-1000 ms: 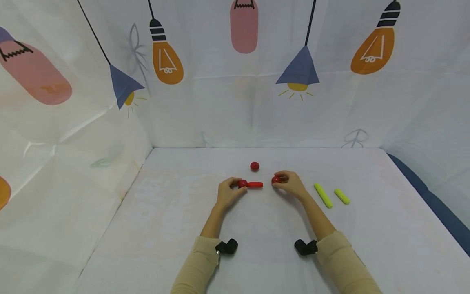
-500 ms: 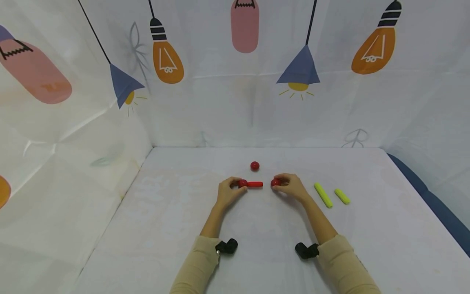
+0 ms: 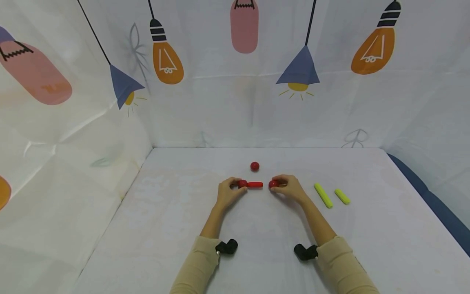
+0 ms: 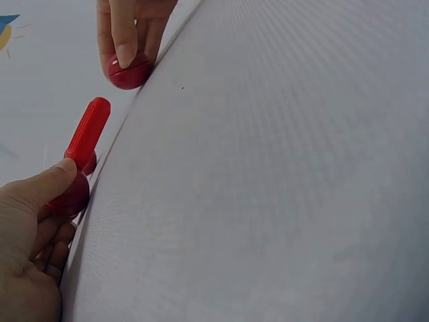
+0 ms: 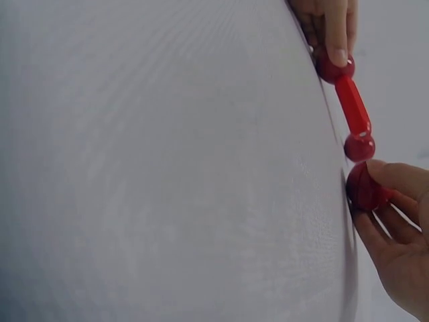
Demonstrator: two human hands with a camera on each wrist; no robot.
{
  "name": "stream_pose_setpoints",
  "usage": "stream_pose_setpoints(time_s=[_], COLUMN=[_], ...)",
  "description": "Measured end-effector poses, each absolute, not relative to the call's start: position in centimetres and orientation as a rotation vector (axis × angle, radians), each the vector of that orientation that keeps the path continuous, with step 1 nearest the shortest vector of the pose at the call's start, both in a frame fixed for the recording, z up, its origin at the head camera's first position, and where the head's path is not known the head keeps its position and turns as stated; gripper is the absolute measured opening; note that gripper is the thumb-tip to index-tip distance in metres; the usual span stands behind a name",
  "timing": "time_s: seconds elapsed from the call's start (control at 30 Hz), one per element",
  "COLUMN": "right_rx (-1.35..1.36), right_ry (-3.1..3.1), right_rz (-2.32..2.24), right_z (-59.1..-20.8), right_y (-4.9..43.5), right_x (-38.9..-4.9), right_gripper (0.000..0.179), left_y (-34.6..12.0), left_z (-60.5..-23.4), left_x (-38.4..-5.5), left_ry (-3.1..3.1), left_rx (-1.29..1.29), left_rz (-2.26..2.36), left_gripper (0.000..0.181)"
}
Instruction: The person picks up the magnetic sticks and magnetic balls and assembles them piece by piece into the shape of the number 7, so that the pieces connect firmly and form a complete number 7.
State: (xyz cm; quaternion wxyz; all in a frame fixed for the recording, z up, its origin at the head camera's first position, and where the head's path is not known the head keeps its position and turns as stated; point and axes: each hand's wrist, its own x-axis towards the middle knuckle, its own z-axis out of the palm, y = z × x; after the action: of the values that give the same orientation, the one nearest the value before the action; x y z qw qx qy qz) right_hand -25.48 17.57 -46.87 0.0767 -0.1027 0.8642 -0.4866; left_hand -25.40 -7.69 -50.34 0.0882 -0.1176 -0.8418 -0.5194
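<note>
My left hand (image 3: 227,192) pinches a red ball (image 3: 242,183) between thumb and fingers, low at the tabletop. From that ball a short red rod (image 3: 255,184) points right, its near end against the ball. In the left wrist view the rod (image 4: 88,131) has a ribbed surface. Across a small gap, my right hand (image 3: 292,188) grips a second red ball (image 3: 273,184) beyond the rod's free end. This ball (image 5: 365,188) has a seam line, and the thumb lies on it in the right wrist view. Behind the rod sits a third red ball (image 3: 255,166), touched by neither hand.
Two yellow-green rods, a longer one (image 3: 323,195) and a shorter one (image 3: 342,196), lie right of the right hand. The white tabletop (image 3: 176,204) meets a printed white sheet (image 3: 220,110) at the back and left. Black wrist cameras (image 3: 227,246) jut inward from both sleeves.
My right hand has shifted a little left and slightly nearer with its ball, narrowing the gap to the rod. The left hand, its ball and the rod have stayed put.
</note>
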Motion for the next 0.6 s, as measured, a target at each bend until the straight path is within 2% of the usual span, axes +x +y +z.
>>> stream_pose_setpoints(time_s=[0.6], right_rx=[-0.408], right_ry=[2.569], right_rz=[-1.511], right_z=[-47.24], right_y=[17.14], right_x=[-25.61], right_gripper=[0.041], left_y=[-7.72], left_z=[-50.4], left_x=[-25.42], left_ry=[-2.479], left_rx=[-0.37], left_rz=[-1.547], left_gripper=[0.034])
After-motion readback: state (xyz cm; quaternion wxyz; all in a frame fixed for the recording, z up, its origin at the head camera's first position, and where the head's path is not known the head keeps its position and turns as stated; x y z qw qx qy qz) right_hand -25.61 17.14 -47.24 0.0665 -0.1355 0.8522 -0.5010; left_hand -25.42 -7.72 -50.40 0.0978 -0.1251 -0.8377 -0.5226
